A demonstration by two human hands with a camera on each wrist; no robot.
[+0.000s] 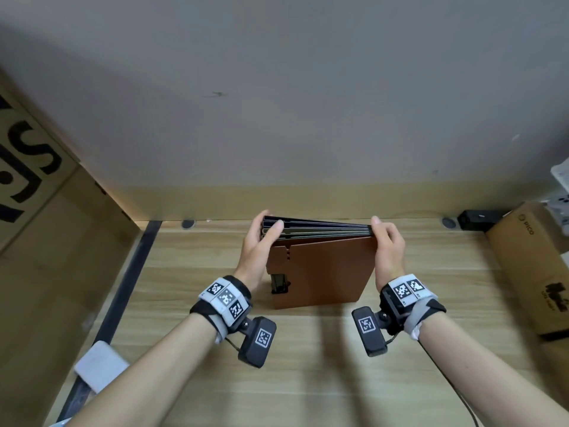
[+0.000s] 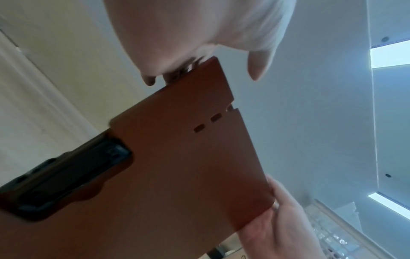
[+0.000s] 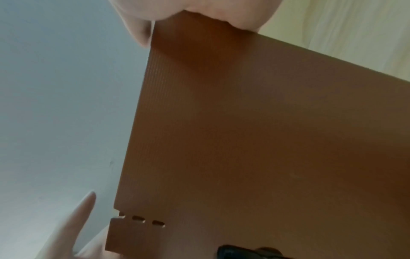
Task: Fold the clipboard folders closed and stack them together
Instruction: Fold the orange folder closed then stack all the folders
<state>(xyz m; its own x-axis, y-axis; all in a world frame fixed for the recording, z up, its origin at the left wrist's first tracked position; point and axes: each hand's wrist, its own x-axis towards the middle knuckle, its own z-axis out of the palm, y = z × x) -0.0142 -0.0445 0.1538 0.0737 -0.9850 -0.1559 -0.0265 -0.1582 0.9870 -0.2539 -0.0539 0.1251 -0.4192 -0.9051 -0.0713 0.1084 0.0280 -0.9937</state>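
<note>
Stack of clipboard folders (image 1: 320, 260) stands on edge on the wooden tabletop (image 1: 308, 365), near the back wall, brown cover facing the person. All look folded shut. Several dark and pale edges show along the top, fanned slightly wider at the left end.

Left hand (image 1: 257, 251) grips the stack's upper left corner, thumb on the near side, fingers wrapped over the top to the far side. Right hand (image 1: 388, 251) pinches the upper right corner, where the edges sit tight together. A black spring clip (image 1: 279, 283) shows at the left side through a cut-out in the brown cover.

Handling, judged: the boards look stiff and flat, moderate in weight as a bundle. Smooth plastic covers likely slide against each other, so loose pressure could let the stack splay or shear. Best hold is at opposite ends, squeezing across the thickness. The clips add bulk at one end, so that end probably won't close flat.
</note>
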